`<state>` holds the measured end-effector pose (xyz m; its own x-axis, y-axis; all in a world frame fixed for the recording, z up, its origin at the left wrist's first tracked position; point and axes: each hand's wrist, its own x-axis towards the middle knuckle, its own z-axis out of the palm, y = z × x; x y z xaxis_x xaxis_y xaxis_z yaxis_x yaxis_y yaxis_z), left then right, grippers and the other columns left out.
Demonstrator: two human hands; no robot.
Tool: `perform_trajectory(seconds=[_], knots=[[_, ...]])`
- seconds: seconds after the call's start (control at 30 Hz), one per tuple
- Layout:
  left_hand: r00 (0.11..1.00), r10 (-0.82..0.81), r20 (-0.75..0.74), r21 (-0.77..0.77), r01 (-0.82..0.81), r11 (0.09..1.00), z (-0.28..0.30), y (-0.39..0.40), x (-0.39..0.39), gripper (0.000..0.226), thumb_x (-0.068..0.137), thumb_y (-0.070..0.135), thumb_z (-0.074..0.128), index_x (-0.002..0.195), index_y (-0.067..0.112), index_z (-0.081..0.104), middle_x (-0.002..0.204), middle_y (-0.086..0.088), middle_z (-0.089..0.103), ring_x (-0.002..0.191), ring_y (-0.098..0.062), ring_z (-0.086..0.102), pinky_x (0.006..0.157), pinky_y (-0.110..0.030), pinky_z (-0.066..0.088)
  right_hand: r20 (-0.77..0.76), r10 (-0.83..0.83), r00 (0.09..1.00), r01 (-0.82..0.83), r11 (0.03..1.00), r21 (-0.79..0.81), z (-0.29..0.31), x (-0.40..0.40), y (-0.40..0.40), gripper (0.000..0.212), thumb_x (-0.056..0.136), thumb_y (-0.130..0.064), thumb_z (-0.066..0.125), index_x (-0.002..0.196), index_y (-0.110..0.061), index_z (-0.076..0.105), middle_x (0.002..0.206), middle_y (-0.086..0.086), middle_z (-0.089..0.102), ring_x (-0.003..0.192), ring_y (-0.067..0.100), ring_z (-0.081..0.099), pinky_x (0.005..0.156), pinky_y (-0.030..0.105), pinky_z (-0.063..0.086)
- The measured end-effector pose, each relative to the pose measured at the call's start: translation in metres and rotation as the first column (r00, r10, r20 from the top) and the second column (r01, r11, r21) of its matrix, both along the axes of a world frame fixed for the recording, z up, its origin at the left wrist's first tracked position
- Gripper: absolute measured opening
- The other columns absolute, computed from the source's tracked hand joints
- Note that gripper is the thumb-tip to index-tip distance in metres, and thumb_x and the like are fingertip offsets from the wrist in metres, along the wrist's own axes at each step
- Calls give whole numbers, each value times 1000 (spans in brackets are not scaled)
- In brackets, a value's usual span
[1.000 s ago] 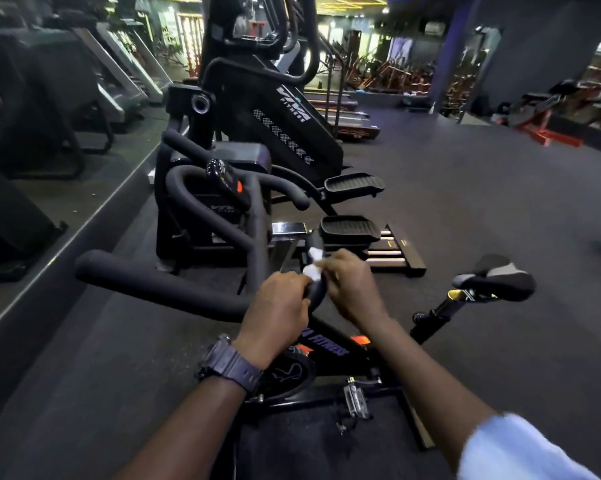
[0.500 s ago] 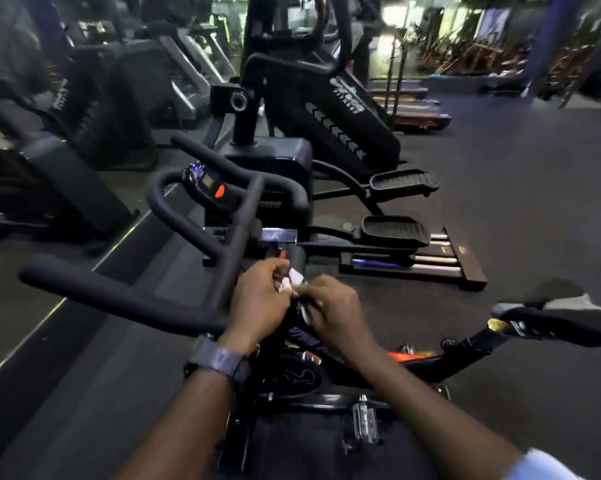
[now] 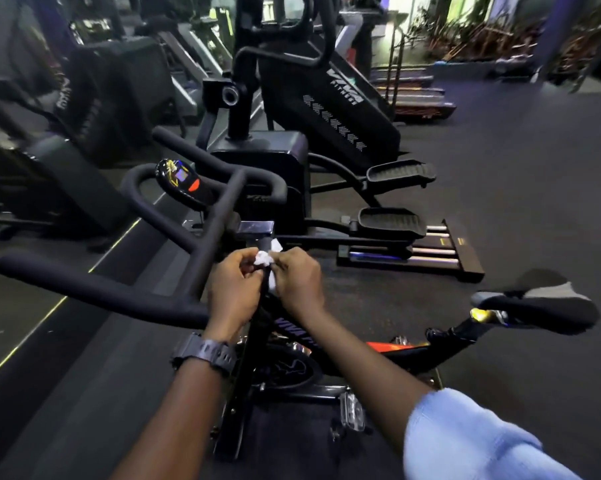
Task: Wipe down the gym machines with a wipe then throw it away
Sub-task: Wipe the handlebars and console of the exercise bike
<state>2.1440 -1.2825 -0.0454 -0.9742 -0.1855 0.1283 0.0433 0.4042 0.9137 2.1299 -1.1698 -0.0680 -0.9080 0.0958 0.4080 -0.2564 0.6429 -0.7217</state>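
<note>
Beyond your arms stands the elliptical trainer (image 3: 330, 109), not yet reached, so it waits its turn. Nearer, the spin bike (image 3: 389, 351) sits side-on below you, its handlebar (image 3: 119, 296) within easy reach, likely because it is the machine in hand. Your left hand (image 3: 235, 292) and right hand (image 3: 301, 284) meet over the bar's centre post, fingers curled, both pinching the crumpled white wipe (image 3: 264, 266) between them just above the post, probably to refold it to a clean face. Your wristwatch (image 3: 205, 353) sits clear of the work.
</note>
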Motion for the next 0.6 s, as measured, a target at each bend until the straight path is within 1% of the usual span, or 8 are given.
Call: perform_trajectory(seconds=[0.07,0.13,0.17,0.3,0.4,0.43,0.53,0.6], knots=[[1000,15,1,38,-15,999,-5,0,-1,31,81,10,66,105,28,67,98,9,72,96,-11,69,93,-42,55,-2,89,996,-89,994,69,-3,19,-1,23,82,-16,61,100,-15,76,84,13,66,78,30,63,66,28,41],[1000,28,-7,111,-27,993,-11,7,-1,42,81,-3,59,108,28,64,102,4,71,101,-15,67,97,-47,53,-15,196,980,-193,974,121,1,35,6,21,77,-10,66,96,-10,76,82,16,67,78,34,64,68,36,50],[999,29,-15,148,-26,989,-14,13,-1,45,81,-7,56,110,26,64,105,2,70,103,-16,67,98,-47,52,-37,203,979,-196,970,142,5,37,13,20,76,-8,66,94,-8,76,82,17,68,78,34,64,68,38,51],[997,-14,-73,239,31,970,-6,49,11,37,84,-2,57,113,18,67,103,-1,73,99,-17,69,95,-41,55,-83,74,994,-67,994,82,15,41,41,25,80,-8,65,102,-12,75,90,12,71,85,27,64,75,36,50],[989,-99,-111,256,125,959,7,85,18,33,86,-7,56,110,15,66,99,0,70,93,-12,68,87,-26,54,-79,5,997,0,997,72,23,52,80,25,83,-9,66,106,-13,74,97,8,72,91,24,65,79,34,49],[983,-139,-119,243,164,956,10,97,18,33,88,-6,57,109,17,65,99,1,69,90,-8,67,85,-24,53,-83,-32,996,37,998,58,26,56,95,25,83,-9,67,107,-12,74,98,8,72,92,23,65,80,33,50],[946,-292,-138,153,312,938,9,141,16,32,89,-1,59,113,19,66,104,2,71,94,-13,67,89,-33,54,-94,-159,983,162,987,18,27,73,156,25,81,-7,68,105,-10,75,96,8,73,90,22,66,79,25,47],[916,-378,-131,112,393,913,5,181,19,32,89,0,61,116,18,65,108,1,71,97,-16,68,91,-35,54,-93,-261,961,263,965,6,20,87,209,24,82,-10,70,105,-13,75,96,5,73,89,18,67,78,20,45]])
